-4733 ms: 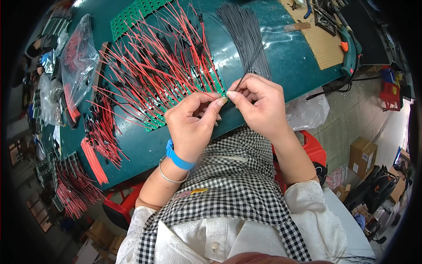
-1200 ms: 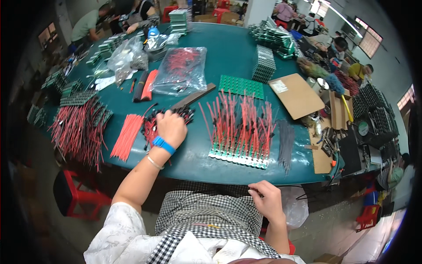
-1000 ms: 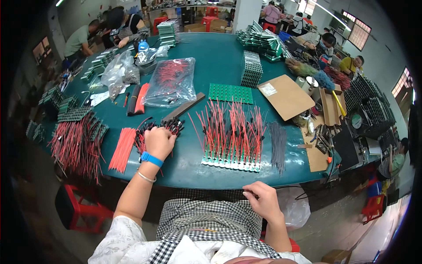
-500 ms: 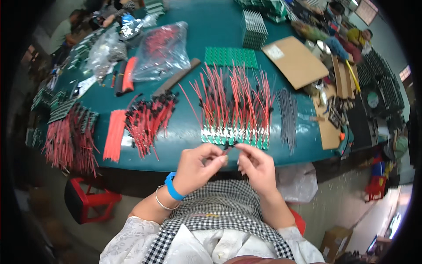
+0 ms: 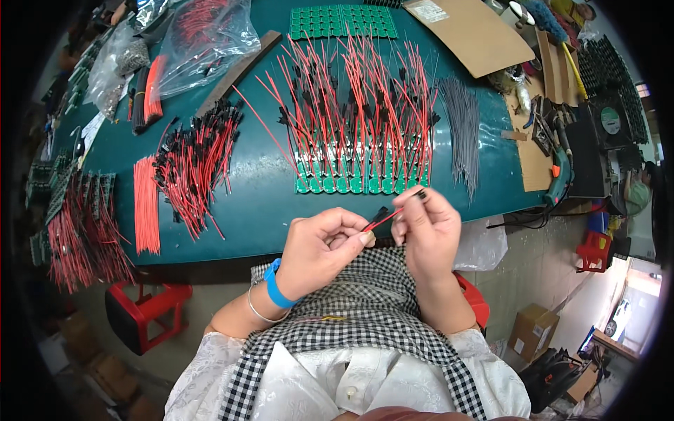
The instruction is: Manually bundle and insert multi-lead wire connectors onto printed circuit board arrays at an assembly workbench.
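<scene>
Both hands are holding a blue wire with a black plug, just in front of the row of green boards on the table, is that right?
Not quite: the wire is red, not blue, as the head view shows. The left hand and right hand do hold it, black plug and all, just in front of the green boards.

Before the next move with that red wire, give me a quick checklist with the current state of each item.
1. Red wire held at both ends: ok, the left hand pinches one end and the right hand the other.
2. Black connector on the wire intact: cannot tell, too small.
3. Green board strip lying flat near the table edge: ok.
4. Wires already on the strip fanned away from the hands: ok.
5. Loose red wire pile apart from the strip: ok.
6. Free slot on the strip: cannot tell.
</scene>
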Demonstrator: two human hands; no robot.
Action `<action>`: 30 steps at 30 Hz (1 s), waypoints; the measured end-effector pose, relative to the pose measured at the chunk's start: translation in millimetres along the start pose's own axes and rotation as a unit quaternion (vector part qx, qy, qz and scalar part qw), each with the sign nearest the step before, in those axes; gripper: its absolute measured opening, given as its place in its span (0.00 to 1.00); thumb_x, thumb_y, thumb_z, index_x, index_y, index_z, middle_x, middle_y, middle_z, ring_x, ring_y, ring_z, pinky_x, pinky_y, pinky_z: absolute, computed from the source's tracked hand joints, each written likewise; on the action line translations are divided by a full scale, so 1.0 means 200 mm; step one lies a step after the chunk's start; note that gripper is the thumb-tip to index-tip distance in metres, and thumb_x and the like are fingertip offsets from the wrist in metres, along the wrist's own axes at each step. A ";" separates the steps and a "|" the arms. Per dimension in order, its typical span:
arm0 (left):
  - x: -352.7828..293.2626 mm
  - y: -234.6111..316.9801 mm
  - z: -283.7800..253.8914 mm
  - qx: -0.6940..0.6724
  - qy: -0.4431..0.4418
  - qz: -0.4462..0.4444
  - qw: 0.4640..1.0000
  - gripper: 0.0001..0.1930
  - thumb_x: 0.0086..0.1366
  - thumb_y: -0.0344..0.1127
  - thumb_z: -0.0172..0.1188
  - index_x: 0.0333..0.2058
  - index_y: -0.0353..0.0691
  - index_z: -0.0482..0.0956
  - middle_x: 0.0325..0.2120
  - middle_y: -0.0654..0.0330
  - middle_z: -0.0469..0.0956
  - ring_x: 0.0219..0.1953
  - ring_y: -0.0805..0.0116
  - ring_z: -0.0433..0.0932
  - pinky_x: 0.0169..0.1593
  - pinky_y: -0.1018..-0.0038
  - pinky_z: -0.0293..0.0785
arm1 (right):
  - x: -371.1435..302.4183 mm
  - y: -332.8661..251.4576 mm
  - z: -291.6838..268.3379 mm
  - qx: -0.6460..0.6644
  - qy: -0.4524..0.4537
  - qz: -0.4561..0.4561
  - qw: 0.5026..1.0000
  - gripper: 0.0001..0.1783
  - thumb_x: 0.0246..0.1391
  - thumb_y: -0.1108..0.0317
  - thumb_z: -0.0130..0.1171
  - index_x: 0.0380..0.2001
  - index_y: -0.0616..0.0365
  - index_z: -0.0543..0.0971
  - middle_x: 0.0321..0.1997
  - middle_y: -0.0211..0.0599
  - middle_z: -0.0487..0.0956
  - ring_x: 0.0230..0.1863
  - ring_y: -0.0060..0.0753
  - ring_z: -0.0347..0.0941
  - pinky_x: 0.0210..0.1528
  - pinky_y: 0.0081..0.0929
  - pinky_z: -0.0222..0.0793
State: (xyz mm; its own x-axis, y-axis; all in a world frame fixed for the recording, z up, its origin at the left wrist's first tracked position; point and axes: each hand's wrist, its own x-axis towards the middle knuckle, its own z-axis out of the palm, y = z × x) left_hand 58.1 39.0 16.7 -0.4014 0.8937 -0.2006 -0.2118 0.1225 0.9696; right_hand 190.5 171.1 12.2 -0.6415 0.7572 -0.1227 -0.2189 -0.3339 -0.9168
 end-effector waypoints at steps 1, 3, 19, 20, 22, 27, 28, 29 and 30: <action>0.00 -0.01 0.00 0.001 0.005 0.000 1.000 0.05 0.66 0.24 0.63 0.40 0.30 0.81 0.33 0.58 0.85 0.34 0.79 0.82 0.37 0.83 0.77 | 0.01 -0.01 0.01 0.030 0.021 0.003 0.999 0.08 0.65 0.69 0.59 0.36 0.64 0.80 0.24 0.28 0.76 0.21 0.12 0.69 0.21 0.14 0.65; 0.00 -0.01 0.00 0.004 0.020 0.003 1.000 0.05 0.65 0.24 0.63 0.39 0.30 0.82 0.33 0.59 0.85 0.33 0.81 0.81 0.37 0.83 0.76 | 0.01 0.00 0.01 0.027 0.007 0.045 0.999 0.06 0.64 0.72 0.60 0.36 0.65 0.79 0.26 0.30 0.78 0.23 0.15 0.71 0.22 0.15 0.67; -0.13 -0.09 -0.37 0.255 0.230 0.195 0.919 0.05 0.60 0.21 0.65 0.36 0.33 0.83 0.32 0.55 0.86 0.32 0.69 0.84 0.36 0.76 0.79 | 0.05 0.10 0.18 -0.283 -0.061 -0.035 0.956 0.04 0.56 0.82 0.64 0.35 0.69 0.84 0.33 0.40 0.84 0.27 0.22 0.81 0.26 0.16 0.77; -0.12 -0.10 -0.37 0.264 0.234 0.185 0.917 0.06 0.59 0.22 0.66 0.36 0.35 0.84 0.31 0.56 0.86 0.31 0.69 0.84 0.33 0.76 0.78 | 0.07 0.11 0.21 -0.270 -0.064 -0.043 0.960 0.04 0.56 0.82 0.64 0.35 0.69 0.84 0.33 0.40 0.84 0.27 0.21 0.81 0.26 0.16 0.77; -0.14 -0.09 -0.37 0.240 0.238 0.135 0.932 0.06 0.59 0.22 0.66 0.36 0.34 0.84 0.31 0.56 0.85 0.31 0.68 0.84 0.34 0.77 0.79 | 0.10 0.14 0.30 -0.282 -0.064 -0.057 0.956 0.04 0.56 0.81 0.64 0.35 0.69 0.83 0.33 0.40 0.83 0.26 0.21 0.80 0.26 0.16 0.76; -0.14 -0.10 -0.39 0.088 0.274 0.108 0.952 0.05 0.61 0.22 0.66 0.36 0.32 0.83 0.29 0.56 0.85 0.26 0.71 0.84 0.30 0.78 0.79 | 0.14 0.24 0.34 -0.347 -0.086 -0.120 0.926 0.04 0.56 0.80 0.65 0.35 0.68 0.83 0.32 0.40 0.83 0.24 0.22 0.80 0.25 0.16 0.75; -0.14 -0.12 -0.39 0.085 0.280 0.119 0.949 0.05 0.61 0.22 0.66 0.36 0.32 0.83 0.29 0.56 0.85 0.26 0.71 0.84 0.30 0.78 0.79 | 0.15 0.25 0.35 -0.355 -0.084 -0.127 0.922 0.04 0.56 0.80 0.66 0.35 0.68 0.83 0.32 0.40 0.83 0.24 0.22 0.79 0.24 0.16 0.75; -0.14 -0.14 -0.38 0.082 0.287 0.129 0.946 0.05 0.60 0.22 0.67 0.36 0.32 0.83 0.29 0.55 0.85 0.26 0.72 0.84 0.30 0.78 0.79 | 0.15 0.26 0.35 -0.363 -0.081 -0.133 0.918 0.04 0.56 0.80 0.66 0.35 0.68 0.83 0.32 0.40 0.83 0.23 0.22 0.79 0.24 0.16 0.75; -0.14 -0.16 -0.39 0.080 0.292 0.141 0.943 0.06 0.60 0.22 0.67 0.36 0.32 0.83 0.29 0.55 0.85 0.26 0.72 0.84 0.30 0.78 0.79 | 0.15 0.26 0.35 -0.366 -0.077 -0.133 0.918 0.04 0.56 0.80 0.66 0.35 0.68 0.83 0.31 0.40 0.83 0.23 0.21 0.79 0.23 0.16 0.74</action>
State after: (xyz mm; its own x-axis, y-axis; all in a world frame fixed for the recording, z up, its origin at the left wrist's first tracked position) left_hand 7.4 -23.5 -18.9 -0.8531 0.5168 0.0714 0.0956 0.0203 0.9952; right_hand 108.9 137.5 -13.2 -0.7454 0.6502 0.1469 0.1332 0.3613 -0.9229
